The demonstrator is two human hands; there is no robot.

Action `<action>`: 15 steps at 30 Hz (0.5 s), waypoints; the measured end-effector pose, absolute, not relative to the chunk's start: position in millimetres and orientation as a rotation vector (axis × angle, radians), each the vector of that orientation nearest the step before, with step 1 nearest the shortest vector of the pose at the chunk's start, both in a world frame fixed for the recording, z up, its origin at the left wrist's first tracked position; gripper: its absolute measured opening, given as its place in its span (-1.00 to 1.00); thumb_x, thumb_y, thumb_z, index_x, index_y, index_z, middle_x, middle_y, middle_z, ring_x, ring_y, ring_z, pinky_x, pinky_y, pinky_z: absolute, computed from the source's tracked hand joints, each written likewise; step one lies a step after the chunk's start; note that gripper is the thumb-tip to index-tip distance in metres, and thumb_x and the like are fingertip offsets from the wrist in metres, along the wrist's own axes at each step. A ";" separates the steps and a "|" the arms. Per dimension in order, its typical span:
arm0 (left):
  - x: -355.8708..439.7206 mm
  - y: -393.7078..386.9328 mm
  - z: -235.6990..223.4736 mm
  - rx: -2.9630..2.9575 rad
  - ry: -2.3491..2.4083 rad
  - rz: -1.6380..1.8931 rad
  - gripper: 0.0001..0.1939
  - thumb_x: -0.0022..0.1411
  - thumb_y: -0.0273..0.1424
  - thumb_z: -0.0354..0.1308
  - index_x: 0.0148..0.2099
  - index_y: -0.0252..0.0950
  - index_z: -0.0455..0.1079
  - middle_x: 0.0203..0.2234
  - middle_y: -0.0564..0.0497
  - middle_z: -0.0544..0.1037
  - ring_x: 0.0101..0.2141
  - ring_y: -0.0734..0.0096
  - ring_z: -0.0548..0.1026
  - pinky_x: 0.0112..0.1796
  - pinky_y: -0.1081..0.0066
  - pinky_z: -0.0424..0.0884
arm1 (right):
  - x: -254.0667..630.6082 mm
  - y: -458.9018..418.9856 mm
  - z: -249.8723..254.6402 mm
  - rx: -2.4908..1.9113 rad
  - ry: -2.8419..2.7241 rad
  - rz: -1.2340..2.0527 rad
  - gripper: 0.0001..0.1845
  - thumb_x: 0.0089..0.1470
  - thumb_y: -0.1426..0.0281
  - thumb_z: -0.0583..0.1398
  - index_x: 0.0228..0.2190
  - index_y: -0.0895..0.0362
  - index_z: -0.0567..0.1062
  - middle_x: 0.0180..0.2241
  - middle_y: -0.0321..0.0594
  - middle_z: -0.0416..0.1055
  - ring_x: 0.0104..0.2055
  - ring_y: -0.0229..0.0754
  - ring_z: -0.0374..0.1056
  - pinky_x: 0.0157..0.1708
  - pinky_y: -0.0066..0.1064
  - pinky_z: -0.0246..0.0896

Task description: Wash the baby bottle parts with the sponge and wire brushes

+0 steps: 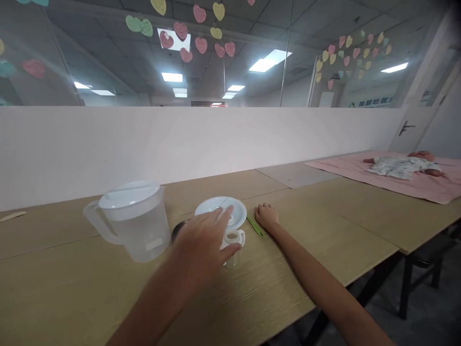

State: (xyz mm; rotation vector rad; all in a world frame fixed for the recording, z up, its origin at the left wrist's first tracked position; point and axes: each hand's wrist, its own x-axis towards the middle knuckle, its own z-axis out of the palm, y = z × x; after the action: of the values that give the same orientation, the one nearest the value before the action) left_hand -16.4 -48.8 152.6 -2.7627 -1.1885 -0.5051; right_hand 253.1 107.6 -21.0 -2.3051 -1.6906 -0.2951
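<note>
My left hand (205,240), a little blurred, is stretched out with thumb and fingers apart. It is over or just beside a small clear bottle (234,259) with a white collar and handle, partly covering it. Past the fingers lies a round white plate or shallow bowl (209,205), its middle partly hidden. A dark round rim (177,229) shows behind the same hand; the rest is covered. My right hand (266,216) rests on the tabletop with its fingers loosely bent and nothing visible in it. Nearest to it is a slim green utensil (256,227), whose kind I cannot make out.
A translucent pitcher (144,235) with a white lid stands left of my left hand. On the far right, a baby-like figure (401,166) in patterned clothes lies on a pink blanket (345,170). A low white wall (180,139) borders the wooden table (324,226); a dark stool (427,259) stands beside it.
</note>
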 end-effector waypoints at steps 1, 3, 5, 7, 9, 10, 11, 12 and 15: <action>-3.3 -40.8 140.8 -2.787 -1.123 -0.431 -0.39 0.06 -0.15 0.09 0.14 -0.22 0.11 0.02 -0.16 0.33 -0.02 0.02 0.30 -0.09 0.14 0.24 | 252.7 107.7 -20.9 -2.307 -1.689 -0.297 -0.63 0.14 0.34 -0.09 -0.23 0.25 0.41 -0.17 0.06 0.33 -0.09 -0.03 0.21 -0.17 -0.29 0.07; 12.2 -21.5 119.8 -2.798 -1.083 -0.332 -0.40 0.01 -0.18 0.16 0.09 -0.28 0.19 -0.04 -0.21 0.36 -0.07 0.01 0.34 -0.12 0.13 0.27 | 252.3 108.1 -20.7 -2.310 -1.689 -0.300 -0.64 0.14 0.34 -0.09 -0.23 0.25 0.41 -0.17 0.07 0.33 -0.09 -0.04 0.21 -0.17 -0.29 0.07; 16.2 -3.7 105.4 -2.828 -1.049 -0.251 -0.51 0.02 -0.24 0.16 0.01 -0.27 0.26 -0.11 -0.18 0.41 -0.13 0.06 0.37 -0.16 0.15 0.30 | 252.2 108.8 -20.5 -2.311 -1.693 -0.300 -0.64 0.14 0.35 -0.09 -0.23 0.25 0.41 -0.17 0.08 0.33 -0.09 -0.03 0.21 -0.17 -0.29 0.07; 13.6 7.9 98.9 -2.898 -0.980 -0.210 -0.63 0.06 -0.33 0.12 -0.04 -0.24 0.30 -0.17 -0.11 0.44 -0.14 0.15 0.38 -0.15 0.21 0.30 | 252.2 109.4 -20.0 -2.312 -1.699 -0.295 -0.65 0.14 0.35 -0.08 -0.22 0.25 0.41 -0.17 0.08 0.33 -0.09 -0.03 0.21 -0.18 -0.28 0.07; 8.6 12.2 99.0 -2.974 -0.925 -0.209 -0.64 0.09 -0.41 0.08 -0.02 -0.23 0.29 -0.14 -0.07 0.44 -0.11 0.23 0.36 -0.11 0.27 0.27 | 252.1 109.7 -19.2 -2.314 -1.703 -0.281 -0.66 0.13 0.36 -0.07 -0.22 0.25 0.41 -0.16 0.08 0.33 -0.08 -0.02 0.21 -0.18 -0.29 0.08; 6.0 12.2 100.7 -3.007 -0.913 -0.222 -0.62 0.10 -0.44 0.06 0.01 -0.23 0.27 -0.10 -0.06 0.42 -0.08 0.25 0.34 -0.08 0.28 0.26 | 252.0 109.8 -18.6 -2.316 -1.704 -0.269 -0.66 0.12 0.36 -0.07 -0.21 0.25 0.41 -0.16 0.08 0.33 -0.08 -0.02 0.21 -0.18 -0.29 0.08; 3.4 11.4 103.1 -3.037 -0.909 -0.238 -0.58 0.11 -0.45 0.05 0.05 -0.24 0.24 -0.05 -0.06 0.40 -0.04 0.25 0.32 -0.05 0.29 0.24 | 252.0 109.8 -18.0 -2.320 -1.704 -0.255 -0.66 0.12 0.37 -0.06 -0.21 0.25 0.41 -0.16 0.09 0.33 -0.08 -0.01 0.21 -0.18 -0.28 0.08; 0.8 10.5 106.1 -3.067 -0.913 -0.254 -0.54 0.10 -0.43 0.05 0.09 -0.24 0.19 0.00 -0.06 0.36 0.00 0.25 0.28 -0.03 0.29 0.22 | 252.0 109.9 -17.2 -2.324 -1.702 -0.240 -0.66 0.11 0.37 -0.06 -0.21 0.26 0.41 -0.16 0.09 0.33 -0.08 0.00 0.21 -0.18 -0.28 0.09; -5.8 13.7 115.7 -3.131 -0.958 -0.373 -0.44 0.15 -0.26 0.01 0.19 -0.20 0.04 0.13 -0.02 0.19 0.10 0.24 0.16 0.03 0.29 0.16 | 251.5 109.9 -14.5 -2.331 -1.690 -0.201 -0.65 0.10 0.38 -0.07 -0.23 0.26 0.43 -0.17 0.10 0.33 -0.08 0.01 0.22 -0.21 -0.26 0.11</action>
State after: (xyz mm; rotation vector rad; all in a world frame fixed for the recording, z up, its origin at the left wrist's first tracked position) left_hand -5.8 13.7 115.7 -3.1308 -0.9581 -0.3730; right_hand 251.5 109.9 -14.5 -2.3309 -1.6900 -0.2013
